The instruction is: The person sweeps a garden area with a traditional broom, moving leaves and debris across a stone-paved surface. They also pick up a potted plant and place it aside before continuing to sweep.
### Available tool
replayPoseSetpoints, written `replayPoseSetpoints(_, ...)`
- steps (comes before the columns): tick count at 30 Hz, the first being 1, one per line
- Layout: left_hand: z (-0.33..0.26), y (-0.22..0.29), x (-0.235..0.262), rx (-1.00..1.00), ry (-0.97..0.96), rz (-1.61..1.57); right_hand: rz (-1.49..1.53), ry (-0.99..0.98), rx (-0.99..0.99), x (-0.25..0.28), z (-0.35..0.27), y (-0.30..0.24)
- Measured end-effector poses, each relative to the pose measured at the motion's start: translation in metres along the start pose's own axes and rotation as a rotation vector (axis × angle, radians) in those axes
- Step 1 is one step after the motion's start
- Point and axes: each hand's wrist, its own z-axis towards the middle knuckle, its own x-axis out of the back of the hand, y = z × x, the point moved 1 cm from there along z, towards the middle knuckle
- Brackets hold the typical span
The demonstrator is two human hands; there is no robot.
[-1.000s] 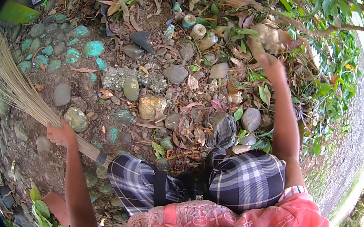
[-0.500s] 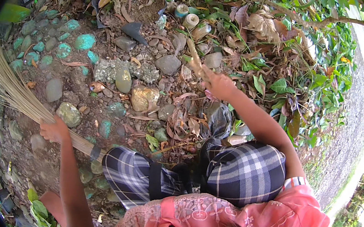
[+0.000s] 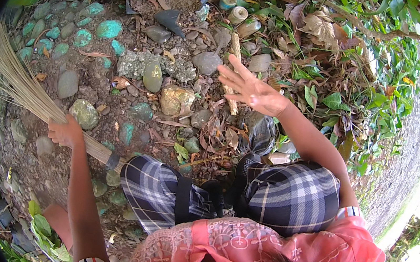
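My left hand (image 3: 65, 131) is wrapped round the bundled bristles of a stick broom (image 3: 22, 82), whose loose ends fan out to the far left. A dark band ties the broom near my knee. My right hand (image 3: 252, 90) is spread with its fingers apart, palm showing, and nothing in its grip. Just beneath it a short, pale wooden stick (image 3: 235, 44) lies on dry leaves, its middle hidden by my fingers. Close by sit a grey stone (image 3: 207, 63) and a tan rock (image 3: 176, 100).
Green-painted stones (image 3: 109, 29) and grey stones cover the ground at the left. A rough concrete chunk (image 3: 132, 65) lies mid-scene. Small cans (image 3: 237, 15), leaf litter and green plants (image 3: 333, 100) fill the far right, beside a paved path (image 3: 410, 141). Black plastic (image 3: 261, 133) lies by my foot.
My right hand has let go of the wooden stick and opened; the stick now lies on the leaves. The left hand keeps its hold on the broom. The view has shifted slightly.
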Motion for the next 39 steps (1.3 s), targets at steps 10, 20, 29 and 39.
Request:
replayPoseSetpoints(10,-0.001,0.003,0.003,0.027,-0.031,-0.002,-0.381,-0.011,-0.118,-0.004,0.012,-0.009)
replayPoseSetpoints(20,-0.003,0.005,0.004,-0.01,-0.005,0.031,-1.355,0.557,-0.808,0.064,0.017,0.094)
replayPoseSetpoints(29,-0.001,0.002,-0.001,0.005,-0.019,0.019,-1.114,-0.169,-0.714,0.085,0.022,0.067)
replayPoseSetpoints(39,-0.004,0.006,0.002,-0.026,0.032,0.016,-1.409,0.696,-0.677,0.192,0.112,0.046)
